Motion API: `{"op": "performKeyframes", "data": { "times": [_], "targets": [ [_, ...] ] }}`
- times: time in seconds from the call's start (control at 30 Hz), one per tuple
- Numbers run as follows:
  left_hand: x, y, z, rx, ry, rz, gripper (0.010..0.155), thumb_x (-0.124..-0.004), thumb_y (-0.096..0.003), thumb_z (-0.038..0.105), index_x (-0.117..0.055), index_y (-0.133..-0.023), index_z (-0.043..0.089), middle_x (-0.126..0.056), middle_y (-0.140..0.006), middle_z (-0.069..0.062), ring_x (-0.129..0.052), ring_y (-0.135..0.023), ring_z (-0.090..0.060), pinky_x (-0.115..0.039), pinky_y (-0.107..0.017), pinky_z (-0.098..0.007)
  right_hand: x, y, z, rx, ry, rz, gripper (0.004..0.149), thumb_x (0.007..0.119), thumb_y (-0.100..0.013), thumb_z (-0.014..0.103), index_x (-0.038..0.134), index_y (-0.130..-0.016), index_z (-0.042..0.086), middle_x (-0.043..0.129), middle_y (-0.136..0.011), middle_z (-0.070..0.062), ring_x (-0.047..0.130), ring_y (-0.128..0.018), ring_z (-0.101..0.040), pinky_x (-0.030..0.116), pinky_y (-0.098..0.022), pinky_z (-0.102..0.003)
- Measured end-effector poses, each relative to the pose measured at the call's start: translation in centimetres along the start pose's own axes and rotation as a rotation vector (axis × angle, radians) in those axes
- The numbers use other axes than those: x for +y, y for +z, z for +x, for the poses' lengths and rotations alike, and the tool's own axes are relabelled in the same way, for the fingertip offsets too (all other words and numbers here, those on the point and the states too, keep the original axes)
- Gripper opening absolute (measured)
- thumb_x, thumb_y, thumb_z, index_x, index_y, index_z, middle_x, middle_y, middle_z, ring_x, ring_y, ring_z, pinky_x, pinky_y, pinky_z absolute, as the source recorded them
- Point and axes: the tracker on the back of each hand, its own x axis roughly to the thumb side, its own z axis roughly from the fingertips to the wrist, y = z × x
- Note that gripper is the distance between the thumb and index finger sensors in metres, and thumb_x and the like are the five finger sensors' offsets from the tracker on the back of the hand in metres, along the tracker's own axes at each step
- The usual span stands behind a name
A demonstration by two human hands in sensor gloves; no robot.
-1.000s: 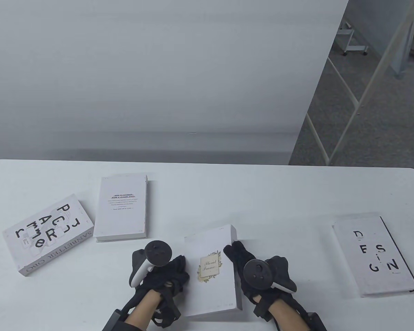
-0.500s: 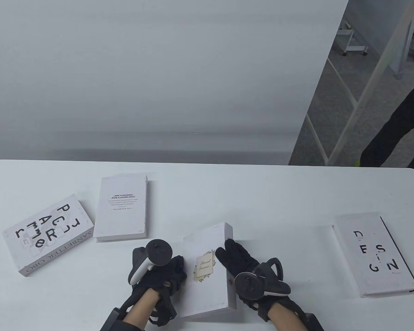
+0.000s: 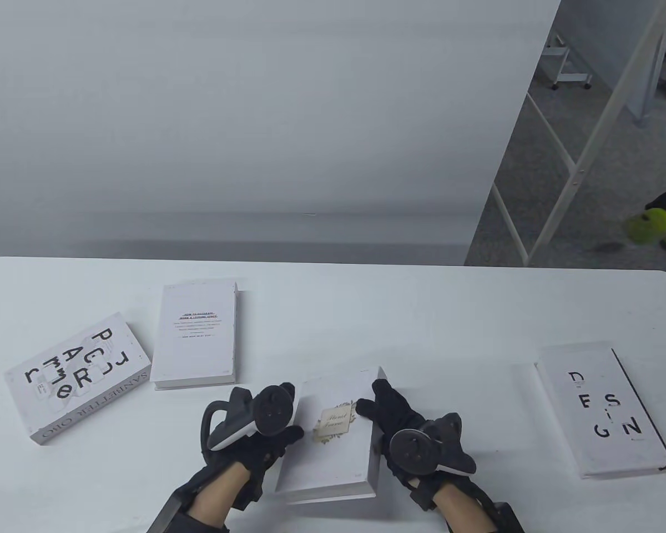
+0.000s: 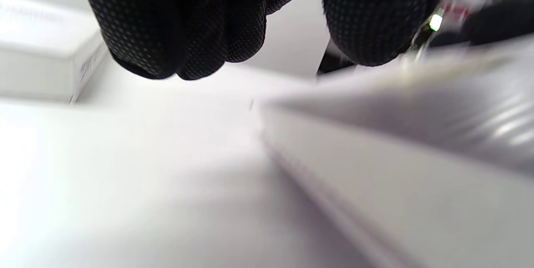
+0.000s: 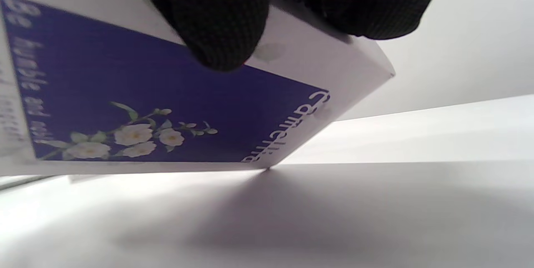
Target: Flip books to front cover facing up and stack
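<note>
Table view: on the left lie two books [image 3: 76,377] and [image 3: 197,333], near my lifted one. My left hand [image 3: 255,438] holds the Floral Frame book [image 3: 333,438] by its left edge. My right hand [image 3: 408,430] grips its raised right edge. It could slip and drop. Bare table [image 3: 460,327] gives room before the DESIGN book [image 3: 605,411].

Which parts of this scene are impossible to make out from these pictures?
- Table view: the small print on the white text-only book is too small to read.
- Left wrist view: the tilted white floral-label book is blurred, and the left hand is cut off by the top edge.
- Right wrist view: the right hand hides part of its blue underside.
</note>
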Motion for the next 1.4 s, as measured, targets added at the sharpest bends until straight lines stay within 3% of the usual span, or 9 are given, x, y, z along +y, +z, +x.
{"op": "performKeyframes", "data": {
  "times": [0.1,0.2,0.37,0.53,0.8,1.07,1.4],
  "targets": [
    [3.3,1.1,-0.2,-0.014,-0.010,0.086,0.083,-0.076,-0.0465,0.053,-0.047,-0.110,0.008,-0.065,-0.105,-0.022,-0.078,-0.089,-0.050,-0.079,-0.058,-0.052,-0.4,-0.1,-0.9,0.079,-0.067,-0.024,0.071,0.083,-0.039,0.026,0.042,-0.097,0.027,0.050,-0.102,-0.030,0.073,-0.086,-0.048,0.075,-0.058,-0.050],
    [5.6,2.3,-0.8,0.017,-0.136,0.119,0.085,-0.071,-0.0467,0.059,-0.047,-0.112,0.011,-0.057,-0.111,-0.024,-0.065,-0.096,-0.058,-0.069,-0.063,-0.061,-0.6,-0.2,-1.8,0.167,-0.153,-0.040,0.071,0.083,-0.039,0.027,0.043,-0.098,0.024,0.054,-0.101,-0.031,0.077,-0.084,-0.047,0.078,-0.056,-0.048],
    [7.0,3.6,-1.8,0.038,-0.203,0.133,0.089,-0.069,-0.0446,0.065,-0.048,-0.113,0.012,-0.042,-0.113,-0.030,-0.035,-0.097,-0.066,-0.048,-0.064,-0.074,-0.6,-1.0,-3.0,0.309,-0.342,-0.069,0.073,0.080,-0.040,0.035,0.043,-0.099,0.015,0.064,-0.094,-0.033,0.088,-0.074,-0.045,0.085,-0.049,-0.043],
    [7.6,4.2,-1.9,0.043,-0.269,0.132,0.094,-0.066,-0.0435,0.068,-0.041,-0.113,0.010,-0.025,-0.111,-0.031,-0.016,-0.092,-0.064,-0.032,-0.063,-0.075,0.1,-2.2,-4.0,0.428,-0.541,-0.075,0.073,0.077,-0.041,0.040,0.044,-0.098,0.007,0.070,-0.089,-0.033,0.094,-0.067,-0.041,0.089,-0.044,-0.039],
    [8.9,5.3,-1.5,0.013,-0.255,0.168,0.096,-0.066,-0.0433,0.069,-0.038,-0.113,0.010,-0.022,-0.110,-0.032,-0.014,-0.091,-0.063,-0.032,-0.062,-0.075,2.8,-7.3,-6.5,0.708,-0.898,-0.041,0.073,0.072,-0.046,0.049,0.051,-0.094,-0.002,0.081,-0.080,-0.030,0.103,-0.057,-0.034,0.095,-0.036,-0.031],
    [9.8,6.1,-1.5,-0.014,-0.243,0.164,0.094,-0.067,-0.0435,0.069,-0.043,-0.114,0.011,-0.026,-0.111,-0.031,-0.016,-0.091,-0.063,-0.033,-0.063,-0.075,5.4,-12.1,-7.2,0.882,-1.079,-0.017,0.075,0.065,-0.051,0.052,0.049,-0.091,-0.010,0.084,-0.076,-0.028,0.105,-0.055,-0.029,0.096,-0.035,-0.026],
    [10.4,6.5,-2.3,0.006,-0.227,0.173,0.093,-0.067,-0.0438,0.069,-0.046,-0.113,0.011,-0.029,-0.111,-0.031,-0.018,-0.092,-0.063,-0.035,-0.063,-0.074,8.9,-14.3,-7.9,1.020,-1.175,0.009,0.076,0.061,-0.053,0.053,0.050,-0.090,-0.012,0.086,-0.074,-0.028,0.106,-0.054,-0.027,0.097,-0.034,-0.025]
  ]
}}
